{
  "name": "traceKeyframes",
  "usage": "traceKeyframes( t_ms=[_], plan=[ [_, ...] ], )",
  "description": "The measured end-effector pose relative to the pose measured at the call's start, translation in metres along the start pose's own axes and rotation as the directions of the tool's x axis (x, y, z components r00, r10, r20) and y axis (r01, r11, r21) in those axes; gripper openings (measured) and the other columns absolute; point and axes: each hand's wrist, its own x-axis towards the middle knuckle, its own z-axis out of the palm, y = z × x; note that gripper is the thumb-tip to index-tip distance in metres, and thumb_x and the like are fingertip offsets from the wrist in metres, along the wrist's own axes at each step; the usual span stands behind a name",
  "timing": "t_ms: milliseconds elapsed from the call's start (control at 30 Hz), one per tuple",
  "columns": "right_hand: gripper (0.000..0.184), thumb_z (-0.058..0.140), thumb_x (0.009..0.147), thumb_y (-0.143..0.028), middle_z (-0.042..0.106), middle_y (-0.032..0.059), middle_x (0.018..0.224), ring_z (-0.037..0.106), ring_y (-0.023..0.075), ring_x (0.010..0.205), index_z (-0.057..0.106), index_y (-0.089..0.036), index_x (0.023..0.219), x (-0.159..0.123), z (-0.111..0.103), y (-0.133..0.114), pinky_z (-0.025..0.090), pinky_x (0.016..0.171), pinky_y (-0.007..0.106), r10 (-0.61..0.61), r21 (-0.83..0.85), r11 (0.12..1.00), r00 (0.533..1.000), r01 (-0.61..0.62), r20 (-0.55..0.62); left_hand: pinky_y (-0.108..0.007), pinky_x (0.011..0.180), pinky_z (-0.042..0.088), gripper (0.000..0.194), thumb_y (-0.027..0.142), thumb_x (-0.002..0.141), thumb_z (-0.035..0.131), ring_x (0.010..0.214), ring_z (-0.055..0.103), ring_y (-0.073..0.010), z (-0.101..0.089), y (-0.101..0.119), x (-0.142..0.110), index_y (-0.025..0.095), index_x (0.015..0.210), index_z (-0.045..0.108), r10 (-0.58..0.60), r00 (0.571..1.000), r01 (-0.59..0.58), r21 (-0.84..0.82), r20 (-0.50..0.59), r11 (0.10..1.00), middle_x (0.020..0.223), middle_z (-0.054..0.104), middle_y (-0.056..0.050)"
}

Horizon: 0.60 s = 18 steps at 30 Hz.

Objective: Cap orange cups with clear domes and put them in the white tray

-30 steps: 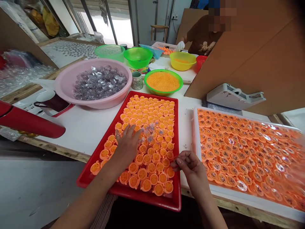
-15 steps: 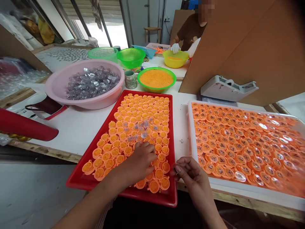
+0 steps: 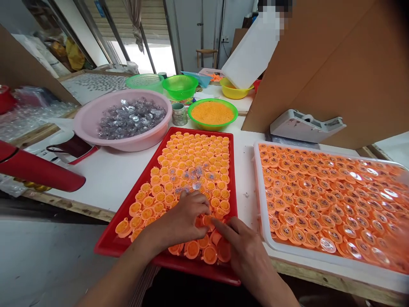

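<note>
Two bare hands work over a red tray [image 3: 234, 187] on a white counter [image 3: 105, 175], the tray packed with small orange cups, each with a yellow-orange top. The left hand [image 3: 188, 215] reaches in from the near left, palm down, its fingers bent and its thumb a little apart from them. One orange cup [image 3: 207, 220] is at the mouth of that gap, in the near right part of the tray; whether the left hand has it clamped, I cannot tell. The right hand [image 3: 249, 249] is over the tray's near right edge, its index finger stretched out so that the tip meets the right side of the same cup. Its thumb is hard to make out, so I cannot tell whether it grips anything. Under its fingers, a few cups lie tilted.

Just beyond the left hand, clear plastic pieces [image 3: 195, 172] are scattered on top of the cups. Past the tray, on the far left, is a pink tub [image 3: 86, 125] of shiny greyish pieces; to its right are a mug [image 3: 179, 114] and a green bowl [image 3: 213, 126] of orange grains. On the right, a white tray [image 3: 262, 213] holds rows of orange cups with printed tops.
</note>
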Motion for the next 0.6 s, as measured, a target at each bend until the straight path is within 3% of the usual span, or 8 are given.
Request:
traceKeyframes(
  t_ms=[100, 267, 467, 600],
  plan=[
    [0.055, 0.034, 0.087, -0.002, 0.057, 0.0073, 0.089, 0.06, 0.0179, 0.076, 0.056, -0.023, 0.133, -0.006, 0.001, 0.005, 0.053, 0.065, 0.028, 0.119, 0.13, 0.985, 0.991, -0.11, -0.067, -0.042, 0.099, 0.034, 0.018, 0.013, 0.074, 0.066, 0.095, 0.054, -0.0197, -0.001, -0.005, -0.003, 0.021, 0.089, 0.065, -0.014, 1.0, 0.013, -0.019, -0.009, 1.0, 0.094, 0.062, 0.0],
    [0.025, 0.045, 0.095, -0.02, 0.061, 0.0054, 0.084, 0.063, 0.0183, 0.076, 0.066, -0.023, 0.107, -0.008, -0.007, 0.011, 0.052, 0.065, 0.027, 0.292, 0.244, 0.938, 0.942, -0.247, -0.168, -0.042, 0.097, 0.036, 0.012, 0.018, 0.075, 0.067, 0.093, 0.056, -0.0199, 0.0, -0.01, -0.003, 0.022, 0.087, 0.064, -0.059, 0.998, 0.059, -0.053, 0.002, 0.997, 0.089, 0.063, 0.001],
    [0.03, 0.043, 0.094, -0.017, 0.057, 0.0037, 0.078, 0.059, 0.0165, 0.064, 0.069, -0.025, 0.107, -0.004, -0.023, 0.011, 0.046, 0.056, 0.026, 0.238, 0.0, 0.971, 0.971, -0.238, 0.022, -0.043, 0.098, 0.038, 0.014, 0.022, 0.077, 0.064, 0.096, 0.058, -0.021, -0.003, -0.012, -0.003, 0.024, 0.091, 0.064, -0.089, 0.995, 0.087, -0.055, -0.043, 0.995, 0.093, 0.067, 0.002],
    [0.027, 0.048, 0.09, -0.014, 0.054, 0.0021, 0.072, 0.053, 0.0137, 0.057, 0.073, -0.024, 0.094, 0.007, -0.026, 0.011, 0.039, 0.051, 0.025, 0.155, -0.134, 0.98, 0.986, -0.146, 0.057, -0.041, 0.095, 0.041, 0.017, 0.022, 0.076, 0.064, 0.098, 0.059, -0.0219, -0.003, -0.014, -0.006, 0.024, 0.092, 0.063, -0.117, 0.989, 0.113, -0.047, -0.088, 0.993, 0.097, 0.067, 0.001]
  ],
)
